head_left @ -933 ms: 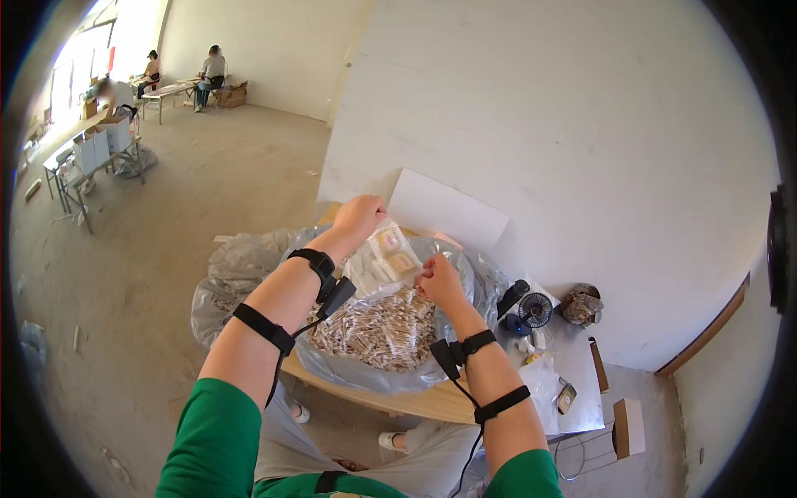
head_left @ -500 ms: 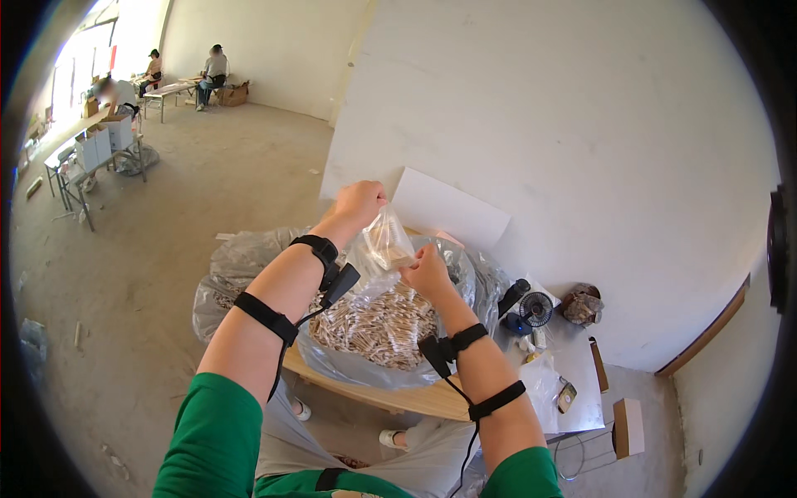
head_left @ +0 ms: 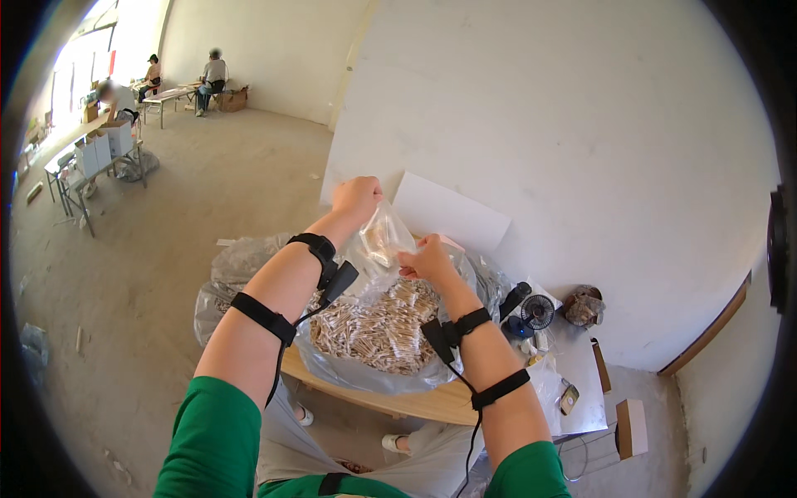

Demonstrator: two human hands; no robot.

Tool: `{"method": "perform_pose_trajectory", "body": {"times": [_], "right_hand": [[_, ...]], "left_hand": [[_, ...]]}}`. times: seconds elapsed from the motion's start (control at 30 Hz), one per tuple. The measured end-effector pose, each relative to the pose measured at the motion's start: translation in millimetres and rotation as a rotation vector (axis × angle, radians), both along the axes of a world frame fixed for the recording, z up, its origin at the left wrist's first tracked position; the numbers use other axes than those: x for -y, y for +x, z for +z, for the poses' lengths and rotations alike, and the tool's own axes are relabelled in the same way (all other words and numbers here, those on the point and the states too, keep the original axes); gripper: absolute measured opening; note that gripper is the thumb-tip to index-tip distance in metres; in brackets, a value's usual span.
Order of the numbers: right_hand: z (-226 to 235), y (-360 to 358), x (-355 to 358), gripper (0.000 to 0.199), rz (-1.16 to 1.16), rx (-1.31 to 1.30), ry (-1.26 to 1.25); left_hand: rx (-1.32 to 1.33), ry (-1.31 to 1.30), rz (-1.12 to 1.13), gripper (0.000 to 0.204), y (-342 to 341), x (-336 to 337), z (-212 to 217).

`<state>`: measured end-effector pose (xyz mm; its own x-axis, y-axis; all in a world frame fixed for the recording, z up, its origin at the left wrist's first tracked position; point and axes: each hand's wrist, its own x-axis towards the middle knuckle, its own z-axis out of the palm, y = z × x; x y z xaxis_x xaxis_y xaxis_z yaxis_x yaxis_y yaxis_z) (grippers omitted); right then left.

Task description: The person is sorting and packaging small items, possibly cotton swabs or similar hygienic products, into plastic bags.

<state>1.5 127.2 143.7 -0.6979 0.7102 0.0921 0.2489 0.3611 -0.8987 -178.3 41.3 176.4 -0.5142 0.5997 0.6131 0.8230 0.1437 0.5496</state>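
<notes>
A small clear plastic bag [head_left: 380,242] hangs in front of me above the pile, with something pale and tan showing dimly inside. My left hand [head_left: 358,197] is closed on its upper edge. At the bag's right side, my right hand [head_left: 427,258] has its fingers pinched together at the plastic; the exact grip is partly hidden. Beneath both hands, a heap of cotton swabs [head_left: 374,334] with wooden sticks lies in a large, wide-open clear plastic bag [head_left: 349,373]. That large bag rests on a wooden table [head_left: 419,403].
A white board [head_left: 451,211] leans against the wall behind the table. On the right, a small black fan [head_left: 537,312], a phone [head_left: 569,398] and a dark crumpled bag [head_left: 584,306] sit on a side table. Several people work at tables [head_left: 166,96] far left.
My right hand has shifted slightly at the small bag's side, and the bag's plastic has changed shape a little. The left hand stays closed on its top, nearly in place.
</notes>
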Motion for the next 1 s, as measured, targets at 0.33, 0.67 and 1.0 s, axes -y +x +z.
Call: {"method": "perform_pose_trajectory", "body": {"times": [0.33,0.67,1.0], "right_hand": [[35.2,-0.3,-40.2,0.023,-0.153,-0.046,0.634],[69.1,5.2,-52.9,0.015,-0.206,0.023,0.714],[91.0,17.3,-35.0,0.019,-0.257,0.12,0.763]], "left_hand": [[0.038,0.015,0.055,0.009,-14.9,2.7,18.7],[-0.203,0.036,-0.026,0.007,-11.9,-2.0,41.8],[-0.201,0.063,-0.061,0.006,-13.9,-1.7,45.5]]}}
